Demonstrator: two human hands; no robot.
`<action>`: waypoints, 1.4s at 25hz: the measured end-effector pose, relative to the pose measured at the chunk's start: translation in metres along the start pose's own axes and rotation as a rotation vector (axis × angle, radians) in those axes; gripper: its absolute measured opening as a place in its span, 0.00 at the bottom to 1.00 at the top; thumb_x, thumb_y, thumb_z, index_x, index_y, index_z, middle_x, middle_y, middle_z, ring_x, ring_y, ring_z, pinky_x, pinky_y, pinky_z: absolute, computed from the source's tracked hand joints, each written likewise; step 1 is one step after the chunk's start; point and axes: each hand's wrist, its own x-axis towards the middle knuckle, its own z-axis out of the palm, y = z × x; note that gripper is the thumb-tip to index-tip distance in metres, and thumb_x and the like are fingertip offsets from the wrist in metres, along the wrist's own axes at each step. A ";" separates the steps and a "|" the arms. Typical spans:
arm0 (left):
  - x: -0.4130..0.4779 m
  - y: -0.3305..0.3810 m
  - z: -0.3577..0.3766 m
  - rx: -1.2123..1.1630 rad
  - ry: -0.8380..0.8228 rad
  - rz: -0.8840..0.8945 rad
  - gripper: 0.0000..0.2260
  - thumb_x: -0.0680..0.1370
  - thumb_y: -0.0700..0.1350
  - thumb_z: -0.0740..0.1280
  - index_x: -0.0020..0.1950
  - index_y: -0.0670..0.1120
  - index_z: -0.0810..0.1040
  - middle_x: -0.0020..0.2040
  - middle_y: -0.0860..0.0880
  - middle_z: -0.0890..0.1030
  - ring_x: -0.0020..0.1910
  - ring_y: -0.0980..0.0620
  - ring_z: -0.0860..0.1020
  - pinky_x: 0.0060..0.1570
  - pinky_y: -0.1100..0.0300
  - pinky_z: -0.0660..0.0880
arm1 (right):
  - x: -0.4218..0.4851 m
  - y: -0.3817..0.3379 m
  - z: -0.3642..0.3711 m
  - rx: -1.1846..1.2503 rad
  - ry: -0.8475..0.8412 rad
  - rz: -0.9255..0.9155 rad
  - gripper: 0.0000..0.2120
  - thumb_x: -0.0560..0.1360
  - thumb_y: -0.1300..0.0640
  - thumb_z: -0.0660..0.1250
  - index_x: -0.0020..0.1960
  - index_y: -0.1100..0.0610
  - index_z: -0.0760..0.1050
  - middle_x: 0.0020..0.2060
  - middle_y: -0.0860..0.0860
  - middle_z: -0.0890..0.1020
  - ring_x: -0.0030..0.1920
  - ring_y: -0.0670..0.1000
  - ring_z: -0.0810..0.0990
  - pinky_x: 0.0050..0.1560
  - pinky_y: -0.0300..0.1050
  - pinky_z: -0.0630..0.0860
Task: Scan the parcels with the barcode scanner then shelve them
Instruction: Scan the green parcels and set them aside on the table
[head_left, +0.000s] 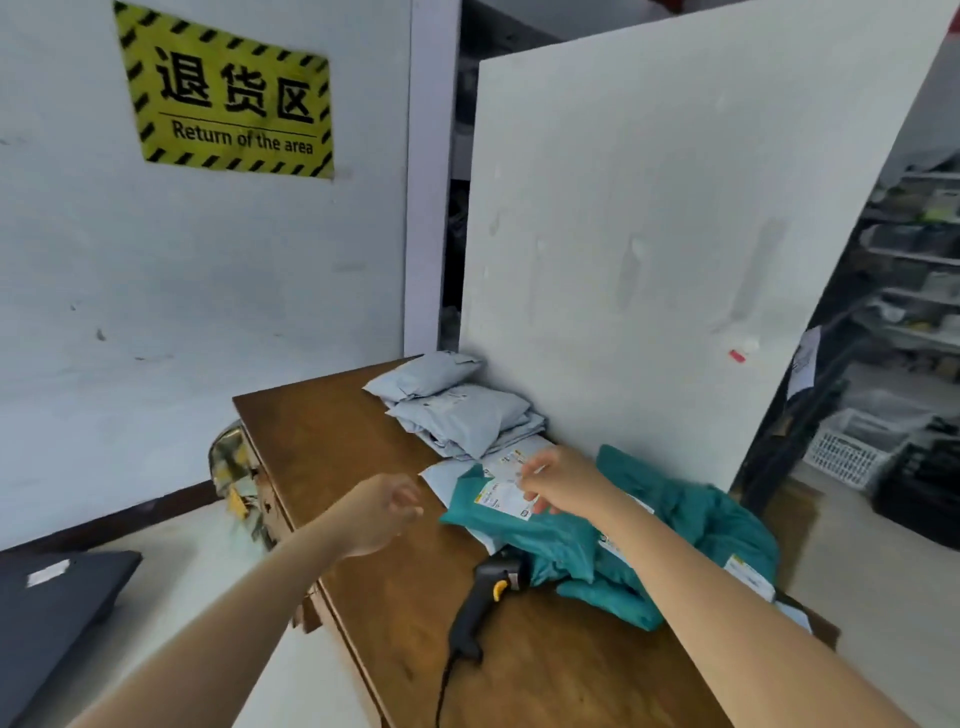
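Black barcode scanner (483, 603) lying flat, teal parcels (561, 540) crumpled

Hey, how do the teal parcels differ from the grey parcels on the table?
The teal parcels lie crumpled, nearer the person; the grey parcels sit stacked farther back. The right hand touches a teal one; the grey ones are untouched. Both are soft mailer bags on the wooden table.

The right hand (558, 480) rests on the label of a teal parcel (545, 535) on the tabletop (363, 431). The left hand (382, 512) hovers empty above the tabletop. A black scanner (480, 605) lies beside the teal parcels. Grey parcels (457, 410) are stacked behind.
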 end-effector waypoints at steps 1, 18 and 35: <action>0.019 -0.001 0.003 0.018 -0.054 0.009 0.11 0.78 0.48 0.63 0.60 0.48 0.76 0.56 0.50 0.80 0.50 0.53 0.79 0.56 0.57 0.77 | 0.015 0.006 -0.004 0.031 0.028 0.056 0.05 0.75 0.59 0.65 0.50 0.58 0.76 0.40 0.54 0.82 0.32 0.48 0.80 0.34 0.39 0.74; 0.338 -0.062 0.077 -0.191 -0.387 0.032 0.03 0.76 0.41 0.64 0.50 0.45 0.75 0.43 0.45 0.78 0.42 0.47 0.77 0.38 0.62 0.71 | 0.176 0.077 0.042 0.437 0.421 0.587 0.06 0.76 0.63 0.65 0.52 0.60 0.77 0.39 0.54 0.82 0.33 0.49 0.80 0.37 0.39 0.76; 0.460 -0.151 0.127 -0.423 -0.721 -0.431 0.21 0.73 0.44 0.72 0.63 0.46 0.71 0.51 0.44 0.80 0.47 0.45 0.79 0.47 0.56 0.76 | 0.334 0.063 0.080 0.260 0.509 0.941 0.19 0.76 0.59 0.65 0.64 0.69 0.74 0.64 0.64 0.77 0.63 0.61 0.75 0.60 0.49 0.72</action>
